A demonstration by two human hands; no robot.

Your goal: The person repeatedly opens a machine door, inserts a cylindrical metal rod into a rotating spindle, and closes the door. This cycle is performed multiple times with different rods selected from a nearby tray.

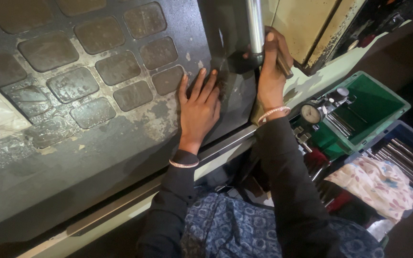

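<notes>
Dark, worn metal plate (96, 143) with raised rounded blocks lying under the left hand (199, 107), fingers (201, 79) spread wide and pressing flat near the plate's edge, a thin bracelet (184, 165) circling the wrist. Gripping a shiny steel rod (254, 26) at twelve o'clock from that palm, the right hand (271, 71), fingers wrapped tight around the rod's lower end. Sitting at three o'clock of the right hand, a round dial gauge (311, 113) in a green tray (383, 102), with a blue tray (409, 148) of steel pins and a floral cloth (378, 184) at four o'clock.
</notes>
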